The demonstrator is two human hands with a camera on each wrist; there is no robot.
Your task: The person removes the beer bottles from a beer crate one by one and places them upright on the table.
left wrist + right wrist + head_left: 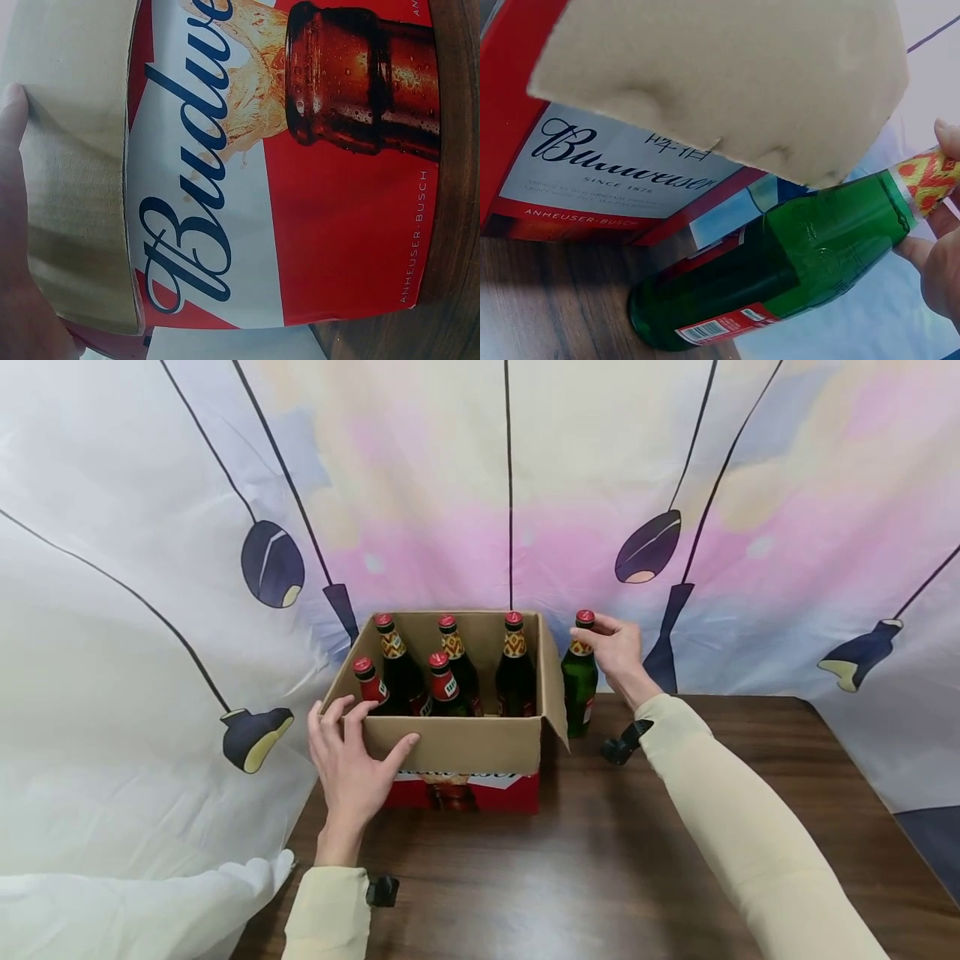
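A cardboard beer box, red and white below with plain brown flaps raised, stands on the table. Several capped bottles are upright inside it, with red caps and patterned or red neck labels. My left hand grips the box's front flap at the left corner, fingers over the rim and thumb on the outer face. Just outside the box's right side is a green beer bottle, its base at the tabletop. My right hand pinches this bottle by its patterned neck. The flap partly covers the bottle in the right wrist view.
The dark wooden table extends in front of the box and to its right. Behind hangs a patterned cloth with printed lamps. White fabric lies along the left side.
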